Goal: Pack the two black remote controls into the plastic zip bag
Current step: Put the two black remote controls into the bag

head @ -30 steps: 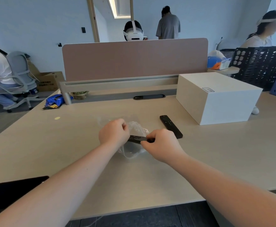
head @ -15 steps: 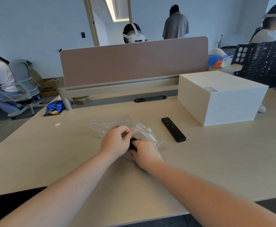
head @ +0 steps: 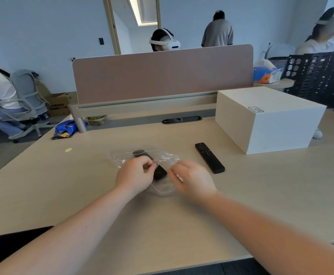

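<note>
A clear plastic zip bag [head: 120, 158] lies on the desk in front of me. One black remote [head: 159, 172] lies inside it, partly hidden by my left hand. My left hand [head: 135, 174] pinches the bag's opening edge near the remote's near end. My right hand [head: 192, 180] is just right of the bag's mouth, blurred, fingers curled at the bag's edge. A second black remote [head: 209, 157] lies flat on the desk to the right of the bag, untouched.
A large white box [head: 269, 120] stands at the right behind the second remote. A pink divider panel [head: 162, 74] closes the desk's far side. A dark flat object [head: 7, 245] sits at the near left edge. Several people are in the room beyond.
The first remote went from my right hand into the bag. My right hand let it go and drew back to the right side of the bag's mouth. The left hand kept its hold.
</note>
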Available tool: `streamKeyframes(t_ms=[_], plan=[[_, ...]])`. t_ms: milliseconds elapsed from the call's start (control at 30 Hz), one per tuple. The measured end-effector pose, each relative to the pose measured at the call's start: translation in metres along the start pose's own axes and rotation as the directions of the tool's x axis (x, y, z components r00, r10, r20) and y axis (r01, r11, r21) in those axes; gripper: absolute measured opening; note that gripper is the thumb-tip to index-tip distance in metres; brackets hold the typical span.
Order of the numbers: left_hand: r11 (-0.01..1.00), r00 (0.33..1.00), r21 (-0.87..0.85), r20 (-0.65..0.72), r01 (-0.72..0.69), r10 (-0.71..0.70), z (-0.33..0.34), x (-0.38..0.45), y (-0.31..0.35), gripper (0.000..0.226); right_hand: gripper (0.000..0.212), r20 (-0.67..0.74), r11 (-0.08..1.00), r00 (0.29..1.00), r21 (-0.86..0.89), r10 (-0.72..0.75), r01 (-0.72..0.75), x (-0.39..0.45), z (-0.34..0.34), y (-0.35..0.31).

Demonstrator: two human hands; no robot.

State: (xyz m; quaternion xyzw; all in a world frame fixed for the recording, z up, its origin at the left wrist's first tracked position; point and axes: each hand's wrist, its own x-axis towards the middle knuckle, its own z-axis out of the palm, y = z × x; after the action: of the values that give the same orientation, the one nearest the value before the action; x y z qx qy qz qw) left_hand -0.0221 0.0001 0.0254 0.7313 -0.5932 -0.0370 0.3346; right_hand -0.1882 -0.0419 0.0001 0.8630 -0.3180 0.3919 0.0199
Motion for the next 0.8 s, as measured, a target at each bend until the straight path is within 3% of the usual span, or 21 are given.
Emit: streamKeyframes(t_ms=[67,133,200,267,500,700,800], plan=[[0.996,1.000,0.086,0.009,0.011,-0.012,-0.001,-0.001,0.000,0.023,0.027,-0.149,0.993,0.988,-0.100,0.048,-0.064,-0.005,-0.014,0.019],[0.989,1.000,0.146,0.006,0.012,-0.013,-0.002,-0.002,0.000,0.022,0.024,-0.074,0.925,0.947,-0.203,0.313,-0.322,-0.005,-0.025,0.035],[0.981,1.000,0.192,-0.002,0.001,-0.001,-0.002,-0.003,0.002,0.023,0.041,0.096,0.768,0.788,-0.321,0.609,-0.554,-0.008,-0.029,0.050],[0.969,1.000,0.247,-0.011,-0.024,0.027,-0.003,-0.004,0.008,0.025,0.050,0.195,0.692,0.679,-0.389,0.707,-0.609,-0.012,-0.030,0.057],[0.952,0.991,0.279,0.011,-0.129,0.131,-0.002,-0.001,0.022,0.018,0.021,0.198,0.690,0.661,-0.173,0.724,-0.703,-0.004,-0.031,0.065],[0.959,0.992,0.255,0.017,-0.122,0.122,-0.004,0.005,0.024,0.026,0.016,0.190,0.756,0.775,0.177,0.602,-0.630,0.014,-0.077,0.031],[0.965,0.999,0.258,0.016,-0.053,0.051,-0.006,0.008,0.027,0.029,0.014,0.242,0.714,0.797,0.355,0.554,-0.604,0.027,-0.106,0.005]])
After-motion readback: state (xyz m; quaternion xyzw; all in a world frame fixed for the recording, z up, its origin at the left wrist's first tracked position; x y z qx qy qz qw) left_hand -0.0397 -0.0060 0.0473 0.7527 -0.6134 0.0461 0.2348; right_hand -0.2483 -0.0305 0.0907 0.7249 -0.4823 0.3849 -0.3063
